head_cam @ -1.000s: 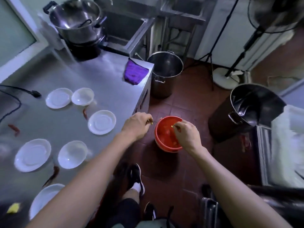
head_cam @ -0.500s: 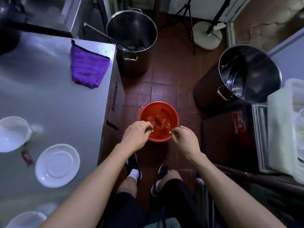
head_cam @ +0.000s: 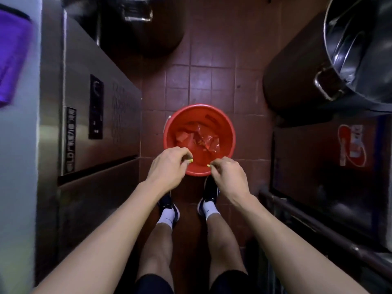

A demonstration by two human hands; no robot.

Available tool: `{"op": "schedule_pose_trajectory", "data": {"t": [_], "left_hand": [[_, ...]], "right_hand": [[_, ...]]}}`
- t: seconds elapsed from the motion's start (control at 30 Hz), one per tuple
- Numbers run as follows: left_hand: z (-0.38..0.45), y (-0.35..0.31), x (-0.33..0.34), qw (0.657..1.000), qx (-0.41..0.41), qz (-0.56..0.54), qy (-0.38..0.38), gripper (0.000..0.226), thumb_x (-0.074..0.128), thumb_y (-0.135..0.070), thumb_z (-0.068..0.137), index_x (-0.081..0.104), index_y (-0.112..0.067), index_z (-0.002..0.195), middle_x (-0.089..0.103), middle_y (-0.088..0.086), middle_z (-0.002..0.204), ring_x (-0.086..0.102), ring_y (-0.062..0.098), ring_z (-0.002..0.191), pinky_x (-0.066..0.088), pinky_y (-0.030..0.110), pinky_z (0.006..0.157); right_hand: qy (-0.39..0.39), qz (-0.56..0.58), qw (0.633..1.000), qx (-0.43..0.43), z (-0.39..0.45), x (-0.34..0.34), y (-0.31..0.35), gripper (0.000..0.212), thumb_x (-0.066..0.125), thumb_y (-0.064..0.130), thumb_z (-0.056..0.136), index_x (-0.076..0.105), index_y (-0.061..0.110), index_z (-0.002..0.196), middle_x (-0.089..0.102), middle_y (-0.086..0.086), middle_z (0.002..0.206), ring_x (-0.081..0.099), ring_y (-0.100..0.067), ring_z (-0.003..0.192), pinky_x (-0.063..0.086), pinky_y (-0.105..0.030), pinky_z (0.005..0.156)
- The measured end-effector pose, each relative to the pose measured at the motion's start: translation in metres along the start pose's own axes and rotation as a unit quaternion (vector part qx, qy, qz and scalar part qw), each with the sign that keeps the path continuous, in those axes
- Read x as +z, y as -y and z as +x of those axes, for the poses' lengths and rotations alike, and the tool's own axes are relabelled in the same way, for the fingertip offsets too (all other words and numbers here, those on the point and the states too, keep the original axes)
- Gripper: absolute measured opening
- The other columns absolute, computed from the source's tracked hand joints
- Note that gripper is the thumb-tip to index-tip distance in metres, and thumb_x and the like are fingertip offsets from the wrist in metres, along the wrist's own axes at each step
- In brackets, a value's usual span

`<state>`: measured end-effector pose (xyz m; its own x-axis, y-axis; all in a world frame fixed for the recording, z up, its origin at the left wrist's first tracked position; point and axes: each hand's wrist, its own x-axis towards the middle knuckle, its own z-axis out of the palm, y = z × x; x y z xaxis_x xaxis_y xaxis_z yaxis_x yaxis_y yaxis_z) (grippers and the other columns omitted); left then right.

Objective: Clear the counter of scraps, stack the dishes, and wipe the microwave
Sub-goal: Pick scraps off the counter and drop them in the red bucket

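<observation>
A red plastic bucket (head_cam: 199,139) stands on the brown tiled floor (head_cam: 212,77) at the middle of the frame, with crumpled red scraps (head_cam: 197,139) lying in its bottom. Both hands hang over the near rim of the bucket. The left hand (head_cam: 167,168), just left of centre, has its fingers (head_cam: 186,155) drawn together, pinching a small yellow-green scrap (head_cam: 191,160) at the tips. The right hand (head_cam: 228,174), just right of centre, likewise has its fingers together on a smaller yellowish bit (head_cam: 208,165). The two hands are near each other but apart, and both scraps sit above the bucket's opening.

Below the hands, two feet in dark shoes (head_cam: 209,188) and white socks (head_cam: 209,209) stand on the floor close to the bucket. Along the left of the frame runs the steel surface (head_cam: 19,166), with a purple cloth (head_cam: 12,60) lying on it at the upper left; the steel cabinet front (head_cam: 101,115) drops below it. A large steel stockpot (head_cam: 360,56) fills the upper right of the frame, and a second one (head_cam: 140,20) stands at the top centre. A dark panel with a red label (head_cam: 352,145) is at the right.
</observation>
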<state>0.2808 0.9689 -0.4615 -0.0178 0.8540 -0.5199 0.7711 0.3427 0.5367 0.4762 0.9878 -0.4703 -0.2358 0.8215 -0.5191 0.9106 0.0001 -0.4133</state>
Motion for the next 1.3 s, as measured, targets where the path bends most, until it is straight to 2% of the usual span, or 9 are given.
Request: {"op": "schedule_pose_trajectory", "data": {"t": [0.17,0.3,0.57,0.73,0.9,1.07,1.3], "left_hand": [[0.054,0.029,0.048,1.000,-0.014,-0.001,0.003,0.012,0.063,-0.028,0.092,0.065,-0.035,0.101,0.066,-0.015,0.102,0.060,0.014,0.100,0.053,0.041,0.086],[0.094,0.052,0.080,1.000,-0.014,0.001,0.000,0.012,0.064,-0.027,0.091,0.066,-0.034,0.101,0.068,-0.013,0.103,0.062,0.015,0.100,0.054,0.042,0.086],[0.164,0.070,0.119,0.996,0.072,0.051,-0.010,0.015,0.063,-0.021,0.091,0.068,-0.025,0.105,0.068,-0.005,0.103,0.062,0.021,0.102,0.050,0.042,0.087],[0.194,0.078,0.135,0.993,0.077,0.089,0.024,0.017,0.061,-0.019,0.092,0.067,-0.024,0.108,0.067,-0.001,0.106,0.063,0.025,0.102,0.053,0.041,0.085],[0.207,0.091,0.150,0.989,0.049,0.117,0.074,0.020,0.057,-0.021,0.093,0.064,-0.027,0.111,0.065,0.001,0.114,0.062,0.029,0.106,0.053,0.042,0.088],[0.206,0.100,0.163,0.990,0.033,0.117,0.077,0.017,0.057,-0.024,0.093,0.064,-0.030,0.108,0.065,-0.001,0.111,0.062,0.030,0.104,0.053,0.039,0.084],[0.202,0.111,0.172,0.993,0.012,0.092,0.072,0.015,0.059,-0.027,0.093,0.063,-0.034,0.105,0.065,-0.004,0.110,0.063,0.028,0.103,0.054,0.042,0.085]], "right_hand": [[0.031,0.049,0.998,0.037,0.042,0.054,-0.035,0.020,0.057,0.031,0.096,0.073,0.025,0.108,0.067,0.001,0.104,0.064,-0.024,0.097,0.053,-0.040,0.084],[0.026,0.068,0.996,0.046,0.078,0.091,-0.062,0.021,0.058,0.028,0.096,0.073,0.023,0.109,0.070,0.000,0.110,0.063,-0.023,0.104,0.051,-0.039,0.090],[0.034,0.074,0.996,0.046,0.136,0.144,-0.093,0.022,0.058,0.026,0.095,0.074,0.023,0.108,0.073,-0.001,0.111,0.065,-0.025,0.106,0.051,-0.038,0.092],[0.022,0.065,0.997,0.047,0.159,0.156,-0.105,0.021,0.059,0.026,0.094,0.074,0.023,0.108,0.074,-0.002,0.111,0.066,-0.028,0.104,0.053,-0.038,0.089],[0.013,0.040,0.999,0.025,0.173,0.157,-0.117,0.017,0.059,0.023,0.094,0.073,0.021,0.104,0.072,-0.001,0.111,0.066,-0.028,0.104,0.053,-0.040,0.086],[0.023,-0.017,0.999,-0.035,0.179,0.160,-0.124,0.019,0.059,0.023,0.095,0.073,0.015,0.106,0.069,-0.003,0.117,0.058,-0.024,0.119,0.048,-0.039,0.097],[0.019,-0.039,0.998,-0.039,0.185,0.169,-0.117,0.021,0.056,0.029,0.097,0.073,0.020,0.106,0.068,0.004,0.117,0.051,-0.020,0.119,0.045,-0.042,0.095]]}}
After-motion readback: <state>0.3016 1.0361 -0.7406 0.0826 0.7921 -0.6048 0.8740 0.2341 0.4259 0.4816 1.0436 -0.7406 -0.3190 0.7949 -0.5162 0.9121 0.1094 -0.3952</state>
